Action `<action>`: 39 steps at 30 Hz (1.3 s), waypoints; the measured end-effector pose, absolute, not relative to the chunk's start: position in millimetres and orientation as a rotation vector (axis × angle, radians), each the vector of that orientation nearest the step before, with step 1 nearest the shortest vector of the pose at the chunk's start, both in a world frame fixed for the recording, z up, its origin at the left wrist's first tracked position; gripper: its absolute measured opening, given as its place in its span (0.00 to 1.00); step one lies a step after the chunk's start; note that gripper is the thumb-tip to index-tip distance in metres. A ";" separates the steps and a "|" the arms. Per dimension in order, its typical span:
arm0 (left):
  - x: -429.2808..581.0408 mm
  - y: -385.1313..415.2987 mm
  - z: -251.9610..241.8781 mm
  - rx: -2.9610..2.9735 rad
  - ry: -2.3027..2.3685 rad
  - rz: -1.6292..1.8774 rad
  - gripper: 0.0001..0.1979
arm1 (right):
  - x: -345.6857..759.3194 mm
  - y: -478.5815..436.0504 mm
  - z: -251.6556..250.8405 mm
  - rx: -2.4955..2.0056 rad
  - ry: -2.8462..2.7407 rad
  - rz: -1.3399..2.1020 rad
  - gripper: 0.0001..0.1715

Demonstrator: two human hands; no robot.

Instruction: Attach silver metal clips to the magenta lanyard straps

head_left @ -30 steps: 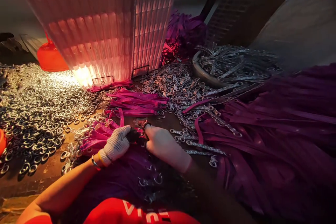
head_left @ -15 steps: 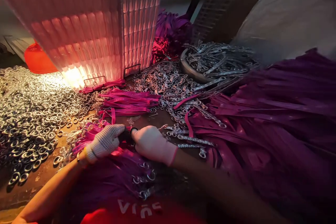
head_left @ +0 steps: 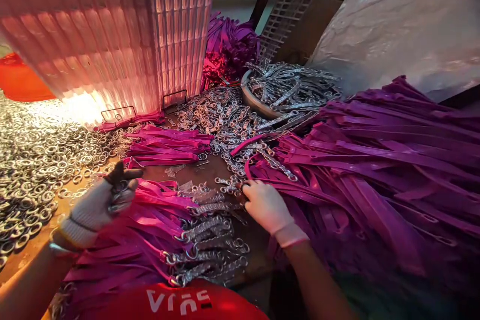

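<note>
My left hand [head_left: 99,205], in a white knit glove with dark finger coverings, curls around a few metal rings [head_left: 119,195]. It hovers above the left side of a spread of magenta straps [head_left: 150,225]. At those straps' right ends hang short silvery chains [head_left: 210,230] on rings and hooks. My right hand [head_left: 268,210], in a pale glove, is at the near edge of a pile of short chains [head_left: 221,115]. Its fingers are bent together with a dark covering at the tips; whatever they pinch is too small to make out.
Loose metal rings [head_left: 41,170] cover the left side. A bundle of magenta straps [head_left: 168,145] lies ahead. A bowl [head_left: 258,102] overflows with chains. A large heap of purple straps [head_left: 367,160] fills the right. A translucent ribbed panel [head_left: 112,50] stands behind, lit from below.
My hands, together over the straps before, have parted. The left moved left with rings showing in it; the right moved right to the chains. The view has shifted, uncovering the strap ends with chains.
</note>
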State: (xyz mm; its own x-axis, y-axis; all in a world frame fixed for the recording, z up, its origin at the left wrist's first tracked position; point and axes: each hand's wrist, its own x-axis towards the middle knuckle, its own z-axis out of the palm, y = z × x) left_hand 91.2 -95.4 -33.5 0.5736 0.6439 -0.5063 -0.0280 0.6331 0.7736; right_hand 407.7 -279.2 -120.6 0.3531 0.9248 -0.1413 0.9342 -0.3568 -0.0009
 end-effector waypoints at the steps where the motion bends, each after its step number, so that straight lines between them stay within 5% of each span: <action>1: 101.6 -99.7 -35.2 0.656 0.838 0.433 0.14 | 414.0 -284.9 -131.7 2.445 1.730 -0.165 0.15; 7: 127.6 -116.9 -44.4 0.449 0.726 0.432 0.10 | 430.2 -311.7 -188.5 2.687 1.898 0.102 0.14; 13: 124.6 -139.4 -52.7 0.707 0.690 0.533 0.16 | 375.6 -279.1 -137.8 2.933 2.625 -0.202 0.20; 16: 121.9 -145.2 -59.2 0.801 0.694 0.558 0.18 | 325.7 -256.0 -96.2 2.705 2.766 -0.242 0.22; 20: 116.9 -147.5 -63.7 0.912 0.674 0.559 0.16 | 288.1 -232.8 -70.1 2.159 2.919 0.360 0.23; 26: 108.4 -147.8 -50.4 1.092 0.735 0.593 0.13 | 281.1 -220.7 -62.4 1.684 2.912 0.702 0.09; 30: 104.9 -147.7 -48.9 1.369 0.723 0.521 0.06 | 282.3 -225.2 -55.4 1.854 2.813 0.702 0.02; 33: 106.5 -150.5 -49.7 1.638 0.661 0.501 0.03 | 282.7 -232.0 -54.4 2.085 2.877 0.536 0.07; 39: 133.8 -157.7 -44.8 1.061 0.660 0.397 0.06 | 278.4 -250.0 -70.3 2.420 2.870 0.587 0.15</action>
